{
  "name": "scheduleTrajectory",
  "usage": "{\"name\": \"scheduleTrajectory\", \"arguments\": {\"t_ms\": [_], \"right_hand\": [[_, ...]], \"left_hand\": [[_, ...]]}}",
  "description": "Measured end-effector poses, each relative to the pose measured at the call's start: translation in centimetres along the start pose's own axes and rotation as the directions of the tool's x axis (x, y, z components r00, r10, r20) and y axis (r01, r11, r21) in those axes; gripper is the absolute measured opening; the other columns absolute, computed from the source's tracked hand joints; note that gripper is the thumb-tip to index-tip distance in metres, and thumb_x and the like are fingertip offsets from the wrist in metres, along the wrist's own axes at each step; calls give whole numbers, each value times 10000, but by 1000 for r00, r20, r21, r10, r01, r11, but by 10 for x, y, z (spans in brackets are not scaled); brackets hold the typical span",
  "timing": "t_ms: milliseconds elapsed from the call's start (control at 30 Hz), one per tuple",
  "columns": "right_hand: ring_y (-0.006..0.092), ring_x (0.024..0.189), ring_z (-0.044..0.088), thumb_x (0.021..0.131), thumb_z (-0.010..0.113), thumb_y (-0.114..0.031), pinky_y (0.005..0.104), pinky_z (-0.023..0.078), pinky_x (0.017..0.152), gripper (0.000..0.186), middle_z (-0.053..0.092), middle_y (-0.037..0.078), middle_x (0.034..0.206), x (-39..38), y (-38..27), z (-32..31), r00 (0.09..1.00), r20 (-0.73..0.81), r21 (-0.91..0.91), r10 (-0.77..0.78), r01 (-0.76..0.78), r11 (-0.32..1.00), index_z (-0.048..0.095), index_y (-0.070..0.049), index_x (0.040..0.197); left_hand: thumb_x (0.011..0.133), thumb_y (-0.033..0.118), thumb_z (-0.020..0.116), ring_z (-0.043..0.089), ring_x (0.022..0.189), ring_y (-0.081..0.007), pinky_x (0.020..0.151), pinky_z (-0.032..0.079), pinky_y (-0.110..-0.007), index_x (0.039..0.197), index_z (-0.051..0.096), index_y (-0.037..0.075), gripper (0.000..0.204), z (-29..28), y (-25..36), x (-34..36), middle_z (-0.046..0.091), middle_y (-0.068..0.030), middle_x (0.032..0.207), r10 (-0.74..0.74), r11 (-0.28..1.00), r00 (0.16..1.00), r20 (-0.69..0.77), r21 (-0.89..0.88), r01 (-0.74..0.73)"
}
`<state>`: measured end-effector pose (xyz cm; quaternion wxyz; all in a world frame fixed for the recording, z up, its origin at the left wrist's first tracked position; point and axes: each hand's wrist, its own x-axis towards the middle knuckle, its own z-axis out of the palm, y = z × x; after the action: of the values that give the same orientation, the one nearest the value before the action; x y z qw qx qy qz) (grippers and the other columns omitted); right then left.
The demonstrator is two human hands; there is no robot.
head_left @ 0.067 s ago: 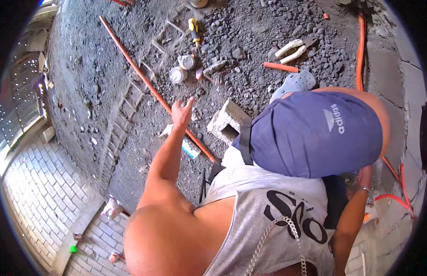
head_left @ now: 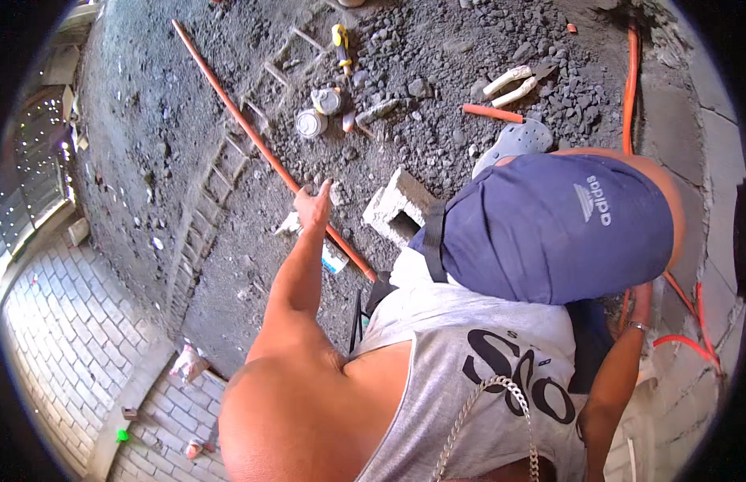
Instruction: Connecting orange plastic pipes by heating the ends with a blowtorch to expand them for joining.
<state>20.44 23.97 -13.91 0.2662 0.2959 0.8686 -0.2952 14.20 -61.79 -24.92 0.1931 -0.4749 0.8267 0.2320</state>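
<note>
My left hand reaches over a long orange pipe that lies slantwise on the gravel. Its fingers are apart, with the fingertips right by the pipe; whether they touch it I cannot tell. Beside that hand stands a hollow concrete block, and a white and blue packet lies partly under the pipe. My right hand hangs beyond my knee at the right, near thin orange tubing. My leg hides its fingers.
Ahead on the gravel lie two small cans, a yellow and black screwdriver, white-handled pliers and a short orange pipe piece. A metal ladder-like frame is half buried at left. Concrete borders the right side.
My left hand has moved slightly down and left, closer to the long orange pipe. The view has shifted a little; my right hand stays beside the knee.
</note>
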Motion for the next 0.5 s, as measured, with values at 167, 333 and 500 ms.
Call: {"name": "scheduleTrajectory", "arguments": {"t_ms": [167,333,500], "right_hand": [[355,1162,559,918,538,-242,426,418,999,459,577,235,1277,-3,-64,-32,975,3,-517,-220,190,835,535,15,1298],[408,909,621,938,498,-310,452,465,836,408,658,258,918,-32,-138,-34,977,-201,-544,-78,-45,838,622,51,1084],[264,736,619,927,551,-398,410,478,707,417,678,142,822,-68,-193,-40,990,-135,-299,33,-72,951,631,11,903]], "left_hand": [[607,499,824,552,1207,-360,1036,437,-418,1246,559,-47,881,-8,-83,-21,581,-210,1284,-395,893,885,-247,120,433],[719,250,786,581,1065,-304,895,474,-456,1268,470,-92,719,31,-215,18,589,-182,1201,-536,681,794,287,-409,608],[777,370,749,586,1017,-296,870,488,-433,1219,574,-52,635,51,-224,31,603,-138,1159,-346,678,806,481,-466,569]]}}
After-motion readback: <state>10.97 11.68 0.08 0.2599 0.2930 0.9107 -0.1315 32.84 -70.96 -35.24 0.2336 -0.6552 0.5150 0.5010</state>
